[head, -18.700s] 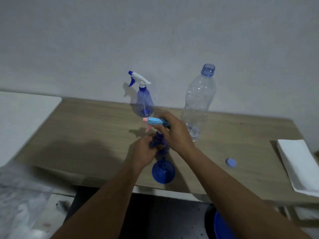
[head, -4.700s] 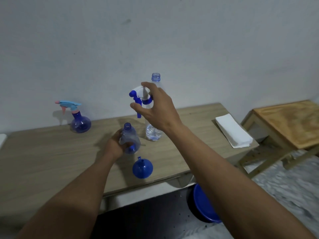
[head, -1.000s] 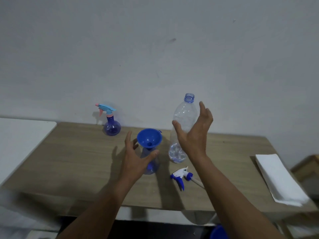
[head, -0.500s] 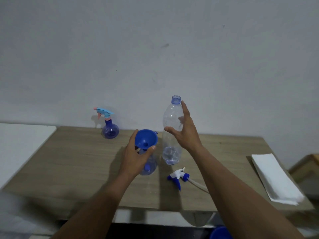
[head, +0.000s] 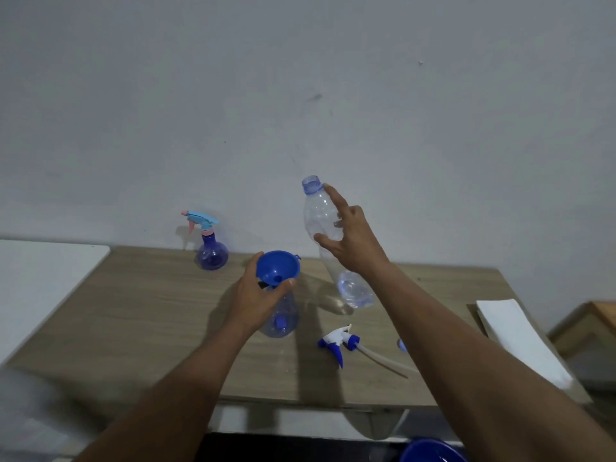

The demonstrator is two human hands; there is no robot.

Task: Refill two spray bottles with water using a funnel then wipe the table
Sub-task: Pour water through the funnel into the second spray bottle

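Right hand (head: 350,243) grips the tilted water bottle (head: 325,228), lifted off the bench (head: 150,311); left hand (head: 258,296) clasps funnel (head: 278,268) and spray bottle (head: 281,316) beside it.

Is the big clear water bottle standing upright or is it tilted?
Tilted. The water bottle leans, mouth toward the funnel, base off the table, held by the right hand.

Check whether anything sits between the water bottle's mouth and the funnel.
Nothing visible does. The right hand holds the water bottle tilted, its mouth up-left of the grip; the funnel, seated in the open spray bottle and steadied by the left hand, is uncovered.
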